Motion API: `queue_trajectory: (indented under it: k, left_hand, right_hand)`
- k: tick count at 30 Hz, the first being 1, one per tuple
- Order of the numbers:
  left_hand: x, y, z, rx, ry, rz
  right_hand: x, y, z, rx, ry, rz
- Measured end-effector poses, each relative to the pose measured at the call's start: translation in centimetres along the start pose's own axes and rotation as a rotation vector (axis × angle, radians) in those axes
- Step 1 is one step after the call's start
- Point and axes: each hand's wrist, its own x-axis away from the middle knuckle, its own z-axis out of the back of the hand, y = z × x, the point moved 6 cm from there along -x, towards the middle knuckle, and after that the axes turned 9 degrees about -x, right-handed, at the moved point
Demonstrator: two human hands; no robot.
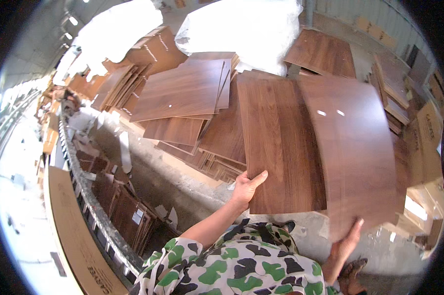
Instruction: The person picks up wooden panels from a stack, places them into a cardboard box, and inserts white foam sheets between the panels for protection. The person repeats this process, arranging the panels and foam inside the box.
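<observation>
My left hand [248, 188] grips the lower left edge of a dark brown wood-grain panel [281, 147], its thumb lying on the face. At the near edge of a second, glossier wood-grain panel [358, 155], my right hand [345, 241] has its thumb on top; its fingers are hidden underneath. The second panel overlaps the right side of the first. Beneath and to the left lie more brown panels [222, 132], and a loose, uneven stack of panels [181, 88] sits further left.
A roller conveyor [92, 206] runs along my left, with a long cardboard carton [78, 236] beyond it. Panels [122, 206] stand in the gap beside it. White plastic wrapping [240, 29] covers things at the back. Cardboard boxes [424, 143] stand to my right. Scraps litter the concrete floor [388, 254].
</observation>
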Motion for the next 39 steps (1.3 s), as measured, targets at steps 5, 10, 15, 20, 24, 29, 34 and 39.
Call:
queue_trajectory:
  k: [5, 10, 15, 20, 24, 29, 34, 39]
  left_hand:
    - [1.8, 4.9, 6.1, 0.25, -0.09, -0.047]
    - [2.6, 7.7, 14.2, 0.314, 0.064, -0.166]
    - [2.6, 8.8, 22.9, 0.382, 0.129, -0.193]
    - [1.8, 8.8, 29.1, 0.357, 0.25, -0.221]
    - [1.6, 12.0, 32.9, 0.346, 0.337, -0.296]
    - [0.3, 15.5, 38.3, 0.165, 0.602, -0.363]
    - [-3.1, 18.3, 42.1, 0.173, 0.684, -0.376]
    - [-5.7, 20.9, 44.4, 0.147, 0.69, -0.395]
  right_hand:
    - [6.7, 7.5, -9.8, 0.006, -0.089, -0.108]
    - [16.3, 15.3, -17.9, 0.184, -0.177, -0.24]
    - [18.5, 19.1, -22.5, 0.384, -0.542, -0.32]
    - [16.2, 22.2, -27.5, 0.149, -0.666, -0.416]
    - [16.8, 26.5, -32.0, 0.089, -0.742, -0.574]
    - [18.0, 32.6, -38.2, -0.016, -0.889, -0.712]
    - [17.2, 33.7, -44.3, 0.053, -0.997, -0.615]
    - [16.9, 36.0, -47.7, 0.276, -0.977, -0.562]
